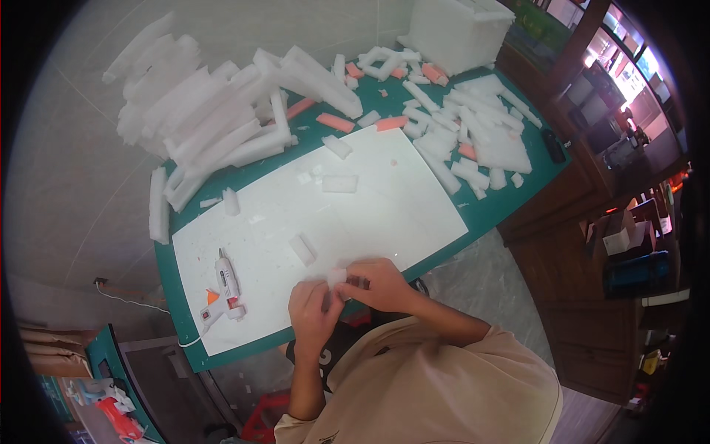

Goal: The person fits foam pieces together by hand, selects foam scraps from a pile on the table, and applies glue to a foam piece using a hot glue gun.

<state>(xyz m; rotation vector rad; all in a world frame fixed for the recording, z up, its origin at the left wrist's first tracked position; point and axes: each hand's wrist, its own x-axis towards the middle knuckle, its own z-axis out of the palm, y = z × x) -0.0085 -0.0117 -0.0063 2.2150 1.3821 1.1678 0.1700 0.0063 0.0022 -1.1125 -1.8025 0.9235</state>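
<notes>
Close together at the near edge of the white board (pixel 377 222), my left hand (pixel 312 314) and my right hand (pixel 383 285) are closed around a small pale foam piece (pixel 337 275). Fingers cover most of it, so its full shape is hidden. Just beyond my left hand lies a short white foam block (pixel 302 249). Farther up the board is another white foam block (pixel 340 183), and past that a third block (pixel 337 146). Left of my hands, a white glue gun (pixel 227 277) with an orange part rests on the board, its cord running off the near left edge.
A tall pile of white foam strips (pixel 214 111) fills the back left of the green table (pixel 492 211). White and pink foam scraps (pixel 473 133) are heaped at the right. Behind stands a large white foam box (pixel 458 33). Wooden cabinets (pixel 584 296) border the right side.
</notes>
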